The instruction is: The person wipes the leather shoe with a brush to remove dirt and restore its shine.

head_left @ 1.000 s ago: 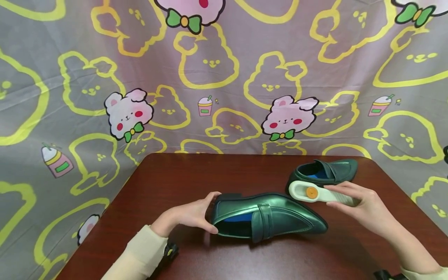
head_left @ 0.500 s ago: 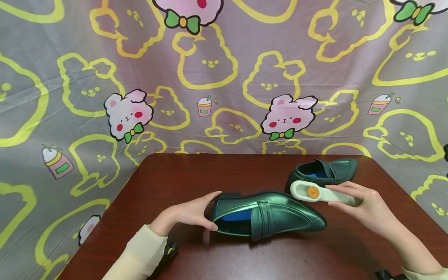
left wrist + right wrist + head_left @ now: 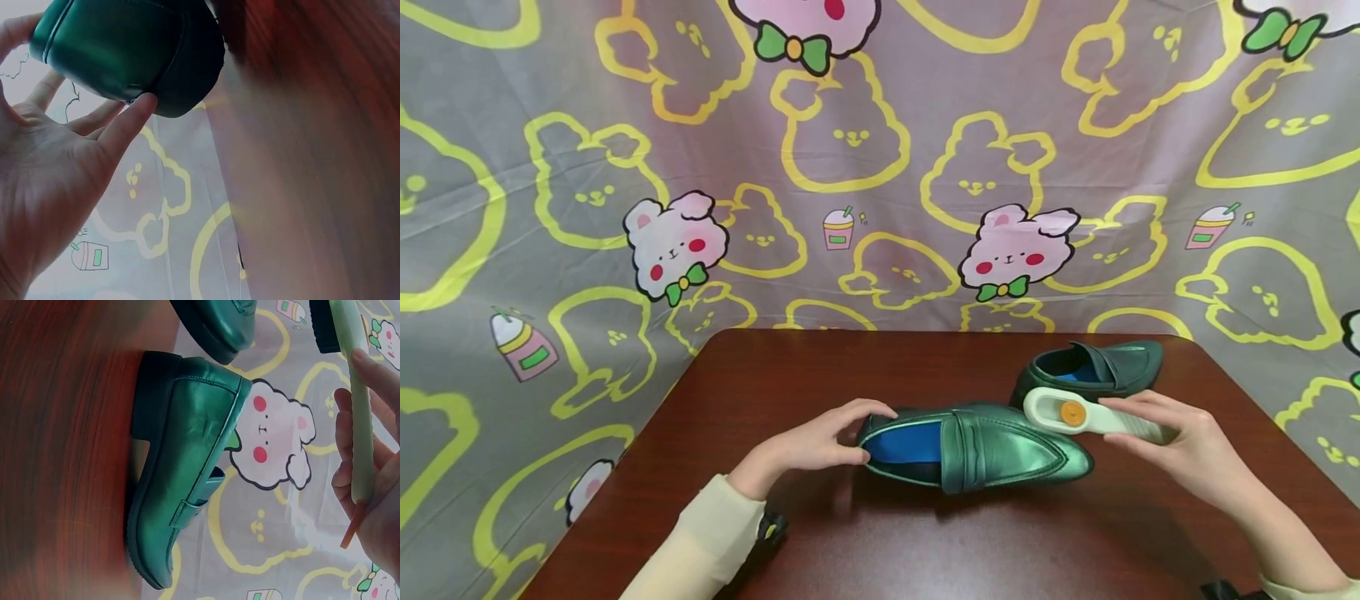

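My left hand (image 3: 816, 440) grips the heel end of a shiny green loafer (image 3: 1015, 454) with a blue insole. The loafer is raised over the table, its opening tipped toward me and its toe pointing right. In the left wrist view the thumb presses the back of the heel (image 3: 119, 50). My right hand (image 3: 1180, 433) holds a pale green shoe brush (image 3: 1048, 410) with an orange knob. Dark bristles (image 3: 325, 328) show on it in the right wrist view. The brush head hovers beside the loafer's toe, overlapping its far edge in the head view.
A matching green loafer (image 3: 1131, 367) stands on the brown table (image 3: 820, 367) at the back right, just behind the brush. A grey cloth curtain (image 3: 880, 275) with cartoon prints hangs along the table's far and side edges.
My left hand has turned the loafer, lifting its near side, so more blue insole shows and the heel block is less visible. The right hand and brush have barely moved.
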`<state>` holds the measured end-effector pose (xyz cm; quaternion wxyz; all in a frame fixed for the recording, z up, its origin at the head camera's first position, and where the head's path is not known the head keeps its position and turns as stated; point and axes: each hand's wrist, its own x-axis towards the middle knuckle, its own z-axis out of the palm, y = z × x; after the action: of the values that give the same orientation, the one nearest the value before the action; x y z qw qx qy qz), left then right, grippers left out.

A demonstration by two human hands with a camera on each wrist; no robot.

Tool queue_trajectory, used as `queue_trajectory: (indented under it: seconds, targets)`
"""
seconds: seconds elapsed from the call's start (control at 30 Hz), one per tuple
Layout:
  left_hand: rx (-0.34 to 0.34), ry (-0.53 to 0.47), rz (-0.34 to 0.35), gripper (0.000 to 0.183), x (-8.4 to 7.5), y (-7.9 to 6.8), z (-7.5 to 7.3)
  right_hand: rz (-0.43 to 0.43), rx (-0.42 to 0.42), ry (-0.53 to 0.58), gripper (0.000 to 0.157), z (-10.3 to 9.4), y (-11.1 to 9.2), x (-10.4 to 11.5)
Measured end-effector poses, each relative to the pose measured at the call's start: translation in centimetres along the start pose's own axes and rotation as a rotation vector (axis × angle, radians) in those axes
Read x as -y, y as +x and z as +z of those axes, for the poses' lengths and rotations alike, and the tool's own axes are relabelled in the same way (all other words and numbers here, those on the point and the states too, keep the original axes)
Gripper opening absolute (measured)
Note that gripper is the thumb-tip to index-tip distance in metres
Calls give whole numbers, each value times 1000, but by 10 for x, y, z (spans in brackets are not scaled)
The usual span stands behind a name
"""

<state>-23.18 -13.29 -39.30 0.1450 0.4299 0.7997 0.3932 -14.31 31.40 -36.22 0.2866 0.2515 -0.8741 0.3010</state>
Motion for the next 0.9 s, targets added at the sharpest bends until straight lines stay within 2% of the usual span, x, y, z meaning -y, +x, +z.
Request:
queue_trajectory:
  seconds: [0.13, 0.3, 0.4, 0.57, 0.7, 0.9]
  targets:
    - [-19, -5, 7, 59, 1, 3, 3, -17, -4, -9, 47, 0, 0, 0]
    - [-66, 96, 26, 72, 6, 5, 7, -3, -6, 12, 46, 1, -1, -1]
    - [-97, 180, 48, 71, 8, 8, 7, 4, -9, 20, 46, 2, -1, -1]
    - [-113, 242, 84, 64, 9, 10, 6, 4, -13, 9, 46, 2, -2, -1]
    - [-121, 251, 84, 58, 7, 9, 6, 1, -11, 4, 47, 1, -2, -2]
    - [-112, 233, 41, 52, 4, 7, 7, 6, -13, 9, 47, 1, -3, -1]
